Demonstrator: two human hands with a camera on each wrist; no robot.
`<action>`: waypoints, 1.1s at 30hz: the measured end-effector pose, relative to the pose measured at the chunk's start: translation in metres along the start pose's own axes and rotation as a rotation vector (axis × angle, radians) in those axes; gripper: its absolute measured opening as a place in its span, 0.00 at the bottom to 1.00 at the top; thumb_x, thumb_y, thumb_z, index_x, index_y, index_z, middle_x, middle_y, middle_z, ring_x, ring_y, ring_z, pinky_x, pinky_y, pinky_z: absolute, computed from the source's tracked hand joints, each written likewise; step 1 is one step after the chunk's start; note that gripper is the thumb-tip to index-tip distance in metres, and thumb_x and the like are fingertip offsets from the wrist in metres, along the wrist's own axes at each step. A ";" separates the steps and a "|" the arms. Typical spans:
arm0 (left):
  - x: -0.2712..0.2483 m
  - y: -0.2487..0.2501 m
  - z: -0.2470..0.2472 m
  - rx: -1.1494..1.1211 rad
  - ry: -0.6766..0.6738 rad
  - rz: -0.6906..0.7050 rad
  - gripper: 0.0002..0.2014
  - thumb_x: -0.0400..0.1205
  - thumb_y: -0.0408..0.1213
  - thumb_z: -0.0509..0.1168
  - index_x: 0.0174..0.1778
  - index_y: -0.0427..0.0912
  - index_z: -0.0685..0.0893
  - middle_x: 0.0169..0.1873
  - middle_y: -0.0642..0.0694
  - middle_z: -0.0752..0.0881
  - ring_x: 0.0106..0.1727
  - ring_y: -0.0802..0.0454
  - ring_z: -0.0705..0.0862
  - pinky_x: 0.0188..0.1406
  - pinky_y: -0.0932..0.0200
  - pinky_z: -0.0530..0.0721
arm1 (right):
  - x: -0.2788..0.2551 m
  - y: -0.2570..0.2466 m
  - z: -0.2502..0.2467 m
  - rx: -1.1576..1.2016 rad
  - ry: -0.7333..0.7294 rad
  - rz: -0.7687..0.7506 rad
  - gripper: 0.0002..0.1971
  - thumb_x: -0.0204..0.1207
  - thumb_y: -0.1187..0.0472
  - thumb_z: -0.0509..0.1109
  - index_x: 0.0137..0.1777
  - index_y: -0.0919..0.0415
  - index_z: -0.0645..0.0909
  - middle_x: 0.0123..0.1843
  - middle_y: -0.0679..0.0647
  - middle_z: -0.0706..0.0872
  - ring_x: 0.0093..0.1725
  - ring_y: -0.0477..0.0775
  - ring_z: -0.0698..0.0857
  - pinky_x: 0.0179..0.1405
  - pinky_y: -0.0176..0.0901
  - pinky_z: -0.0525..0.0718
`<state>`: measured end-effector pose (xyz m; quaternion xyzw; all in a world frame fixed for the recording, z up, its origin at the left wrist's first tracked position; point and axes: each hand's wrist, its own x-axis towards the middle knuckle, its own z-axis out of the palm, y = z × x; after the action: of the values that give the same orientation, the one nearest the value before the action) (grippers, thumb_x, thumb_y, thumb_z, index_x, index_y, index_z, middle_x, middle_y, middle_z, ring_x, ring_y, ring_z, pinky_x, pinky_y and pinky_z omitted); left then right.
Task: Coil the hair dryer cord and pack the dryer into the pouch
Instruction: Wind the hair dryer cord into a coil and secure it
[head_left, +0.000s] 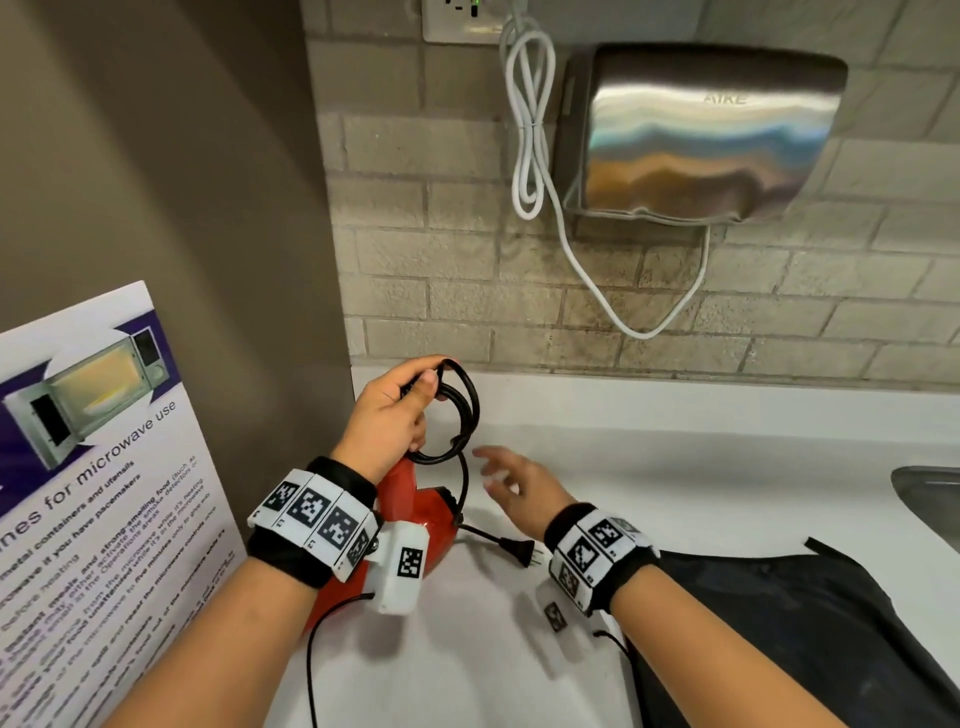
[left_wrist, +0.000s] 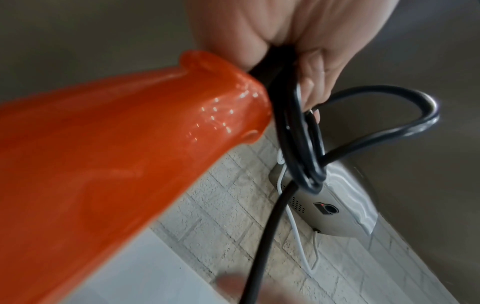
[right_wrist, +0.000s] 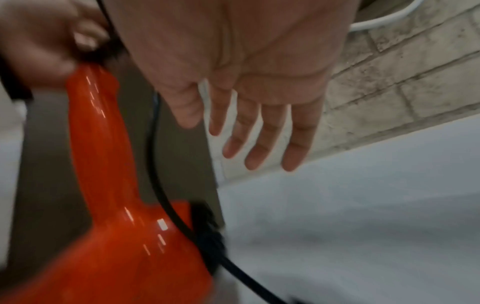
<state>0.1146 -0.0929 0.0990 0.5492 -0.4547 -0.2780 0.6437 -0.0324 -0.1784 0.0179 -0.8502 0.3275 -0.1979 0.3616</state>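
Head view shows the left hand (head_left: 392, 410) with its grip curled tight around a bunch of loops of thick black cord (head_left: 457, 410). That hand also holds the top of the handle of the shiny orange-red plastic hair dryer (head_left: 415, 512). In the left wrist view the loops (left_wrist: 298, 144) hang from the fingers (left_wrist: 311, 82), right beside the end of the orange handle (left_wrist: 130, 133). One more loop sticks out to the side.

The right hand (head_left: 519, 486) is just beside the loops. Its grip is wide, with the fingers (right_wrist: 259, 144) straight and spread, and it holds nothing.

From the loops, a loose bit of cord runs down past the dryer's round body. It ends in a black plug (head_left: 519, 548) that lies flat on the white tabletop (head_left: 701, 457), between the two wrists. The dryer body rests low on the tabletop, partly hidden under the left wrist.

A soft black pouch (head_left: 779, 639) lies flat on the tabletop under the right arm, near the front edge. Bare white tabletop stretches behind the hands up to the grey brick wall (head_left: 467, 249). A tall poster about microwaves (head_left: 98, 467) stands close on the left side. The rim of a metal sink (head_left: 930, 493) shows at the far right.

A shiny metal hand dryer (head_left: 701, 140) with a white cable (head_left: 530, 135) hangs on the wall, high above.
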 end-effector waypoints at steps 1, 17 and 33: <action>0.000 0.000 0.001 0.004 -0.001 -0.001 0.15 0.84 0.36 0.54 0.65 0.36 0.77 0.33 0.45 0.77 0.12 0.63 0.62 0.12 0.70 0.64 | 0.000 -0.013 -0.003 0.148 0.067 -0.090 0.18 0.79 0.65 0.59 0.66 0.49 0.73 0.61 0.55 0.82 0.51 0.49 0.78 0.51 0.27 0.75; -0.004 0.001 -0.001 0.093 -0.075 0.058 0.08 0.84 0.35 0.55 0.46 0.45 0.80 0.20 0.48 0.75 0.12 0.61 0.65 0.13 0.68 0.65 | -0.017 -0.079 -0.004 0.576 0.308 -0.408 0.06 0.73 0.50 0.64 0.44 0.47 0.81 0.32 0.40 0.86 0.38 0.39 0.83 0.45 0.31 0.79; -0.007 0.003 -0.002 0.089 -0.174 0.064 0.09 0.80 0.44 0.58 0.42 0.47 0.81 0.22 0.54 0.78 0.14 0.59 0.64 0.14 0.68 0.65 | -0.005 -0.070 0.003 0.104 0.488 -0.364 0.09 0.66 0.68 0.76 0.33 0.69 0.76 0.38 0.40 0.67 0.35 0.46 0.74 0.39 0.29 0.76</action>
<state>0.1125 -0.0853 0.1001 0.5363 -0.5379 -0.2836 0.5853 -0.0053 -0.1375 0.0676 -0.8026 0.2364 -0.4741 0.2741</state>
